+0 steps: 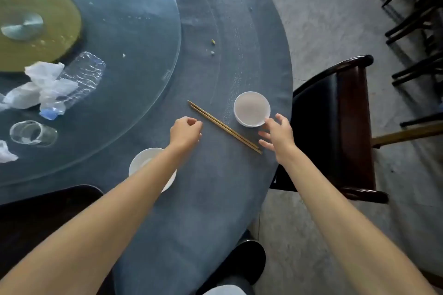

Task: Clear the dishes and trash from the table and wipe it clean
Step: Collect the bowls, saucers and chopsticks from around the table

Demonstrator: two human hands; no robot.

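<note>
Where chopsticks (224,127) lie paired, white round bowl (251,109), empty, upright.

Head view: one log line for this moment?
right hand: open, fingertips at small white bowl | left hand: curled, empty | wooden chopsticks: flat between hands on round dark-blue table

Glossy glass turntable (134,31), wooden chopsticks (224,126), matt table (215,187).

One head-worn wide-angle view looks steeply down, close over the round table (215,199) edge.
</note>
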